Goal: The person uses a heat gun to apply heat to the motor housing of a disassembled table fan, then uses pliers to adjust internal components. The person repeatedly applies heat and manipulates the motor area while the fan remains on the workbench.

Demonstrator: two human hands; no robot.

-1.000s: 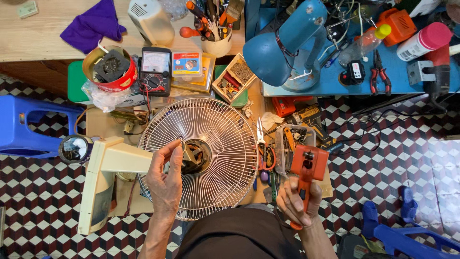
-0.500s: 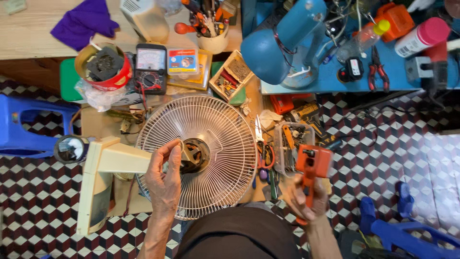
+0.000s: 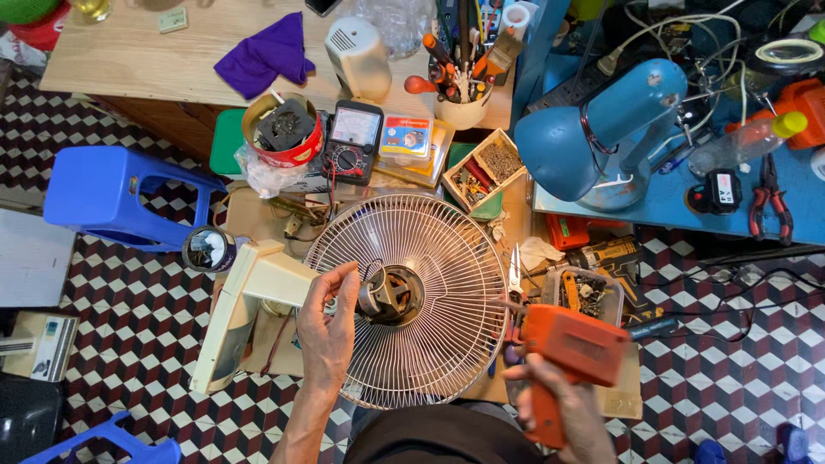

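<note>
A round wire fan guard (image 3: pixel 447 283) lies flat in front of me with the bare fan motor (image 3: pixel 388 294) at its centre. The cream fan body (image 3: pixel 245 309) stretches to the left. My left hand (image 3: pixel 330 331) rests on the guard's left side, fingertips pinched next to the motor. My right hand (image 3: pixel 559 411) grips the handle of an orange power drill (image 3: pixel 571 348), whose nose points left toward the guard's right rim.
A multimeter (image 3: pixel 351 142), a red tin (image 3: pixel 284 129), a wooden parts tray (image 3: pixel 483 168) and a tool cup (image 3: pixel 464 107) stand behind the fan. A blue desk lamp (image 3: pixel 601 137) is on the blue table to the right. Blue stool (image 3: pixel 107 193) at left.
The orange drill has turned from upright to lying level, nose now toward the fan guard. My left hand stays by the motor.
</note>
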